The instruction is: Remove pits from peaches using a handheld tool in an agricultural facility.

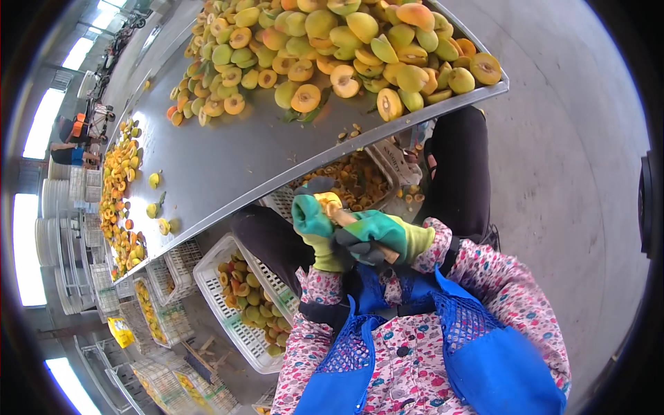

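Observation:
My left hand (pixel 314 227), in a green and yellow-green glove, is closed round a yellow apricot (pixel 329 199) above my lap. Just to its right, my gloved right hand (pixel 382 237) grips a wooden-handled tool (pixel 342 217). The front of this tool reaches up to the fruit and seems to touch it; its working tip is hidden. The butt of the handle pokes out below the right fist. Beyond both hands, a container between my legs holds many cut apricot pieces (pixel 356 178).
A metal table (pixel 221 162) slants across ahead, heaped with whole and halved apricots (pixel 332 41). More cut halves (pixel 121 187) lie along its left end. At my left leg stands a white crate (pixel 211 280) of apricots. Stacked baskets (pixel 149 311) and a person (pixel 69 153) are farther left.

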`<action>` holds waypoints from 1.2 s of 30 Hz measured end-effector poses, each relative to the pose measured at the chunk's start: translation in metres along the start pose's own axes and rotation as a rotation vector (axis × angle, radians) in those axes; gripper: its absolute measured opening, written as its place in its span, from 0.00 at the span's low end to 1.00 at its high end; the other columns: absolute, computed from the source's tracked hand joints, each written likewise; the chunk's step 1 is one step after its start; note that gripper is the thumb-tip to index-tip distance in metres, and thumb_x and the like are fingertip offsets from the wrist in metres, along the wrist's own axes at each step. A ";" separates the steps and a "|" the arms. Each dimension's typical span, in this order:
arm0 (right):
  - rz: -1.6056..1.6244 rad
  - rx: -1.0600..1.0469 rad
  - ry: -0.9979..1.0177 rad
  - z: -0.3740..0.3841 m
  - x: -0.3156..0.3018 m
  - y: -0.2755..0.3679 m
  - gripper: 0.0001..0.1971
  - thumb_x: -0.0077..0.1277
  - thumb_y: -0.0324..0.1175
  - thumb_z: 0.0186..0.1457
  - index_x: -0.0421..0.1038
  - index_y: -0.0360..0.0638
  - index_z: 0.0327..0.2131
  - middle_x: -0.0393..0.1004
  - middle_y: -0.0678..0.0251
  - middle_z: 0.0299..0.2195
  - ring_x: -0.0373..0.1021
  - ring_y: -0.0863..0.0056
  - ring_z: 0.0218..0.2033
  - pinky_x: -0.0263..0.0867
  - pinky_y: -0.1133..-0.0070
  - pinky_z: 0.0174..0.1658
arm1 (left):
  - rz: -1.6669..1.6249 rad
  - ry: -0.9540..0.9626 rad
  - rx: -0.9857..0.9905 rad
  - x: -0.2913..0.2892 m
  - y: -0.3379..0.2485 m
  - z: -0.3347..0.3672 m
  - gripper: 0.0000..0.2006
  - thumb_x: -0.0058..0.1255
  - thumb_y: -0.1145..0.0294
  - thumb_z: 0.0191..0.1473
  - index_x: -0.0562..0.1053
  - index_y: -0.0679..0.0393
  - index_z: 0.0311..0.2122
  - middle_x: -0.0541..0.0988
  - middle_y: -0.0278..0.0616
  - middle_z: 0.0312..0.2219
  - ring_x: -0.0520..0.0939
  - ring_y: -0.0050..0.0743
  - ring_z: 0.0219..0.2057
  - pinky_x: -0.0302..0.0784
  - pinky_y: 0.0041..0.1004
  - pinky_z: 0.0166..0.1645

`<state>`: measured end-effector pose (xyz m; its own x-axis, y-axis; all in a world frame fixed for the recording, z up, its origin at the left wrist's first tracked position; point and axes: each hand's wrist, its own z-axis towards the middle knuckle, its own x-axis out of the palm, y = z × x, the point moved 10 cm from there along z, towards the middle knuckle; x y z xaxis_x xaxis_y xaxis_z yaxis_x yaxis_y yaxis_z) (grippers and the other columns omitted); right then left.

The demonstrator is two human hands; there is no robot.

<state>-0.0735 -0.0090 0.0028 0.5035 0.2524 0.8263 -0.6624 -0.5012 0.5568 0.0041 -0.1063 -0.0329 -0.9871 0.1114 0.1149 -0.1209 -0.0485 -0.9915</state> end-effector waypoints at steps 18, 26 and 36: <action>-2.012 -0.174 -0.238 0.002 -0.010 0.016 0.13 0.51 0.33 0.42 0.64 0.38 0.31 0.70 0.60 0.18 0.70 0.62 0.16 0.61 0.66 0.15 | 0.284 -0.151 0.274 -0.016 -0.080 0.016 0.15 0.44 0.67 0.55 0.69 0.67 0.43 0.76 0.44 0.34 0.76 0.32 0.35 0.74 0.25 0.38; -1.717 -0.271 -0.485 0.017 0.005 0.057 0.12 0.49 0.34 0.46 0.65 0.40 0.34 0.71 0.55 0.21 0.70 0.55 0.22 0.65 0.66 0.26 | -0.002 0.091 0.009 0.009 -0.075 0.014 0.26 0.26 0.51 0.63 0.69 0.65 0.42 0.77 0.42 0.33 0.77 0.27 0.33 0.75 0.25 0.39; -1.740 -0.343 -0.446 0.019 0.019 0.050 0.13 0.50 0.33 0.45 0.65 0.38 0.34 0.70 0.55 0.18 0.70 0.58 0.19 0.64 0.67 0.22 | 0.289 -0.016 0.119 -0.008 -0.064 0.011 0.26 0.24 0.51 0.63 0.70 0.65 0.39 0.77 0.41 0.29 0.77 0.26 0.29 0.75 0.24 0.35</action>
<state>-0.0861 -0.0449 0.0444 0.7203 -0.0011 -0.6937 0.6726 0.2460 0.6980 0.0182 -0.1150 0.0300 -0.9838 0.0604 -0.1688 0.1545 -0.1922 -0.9691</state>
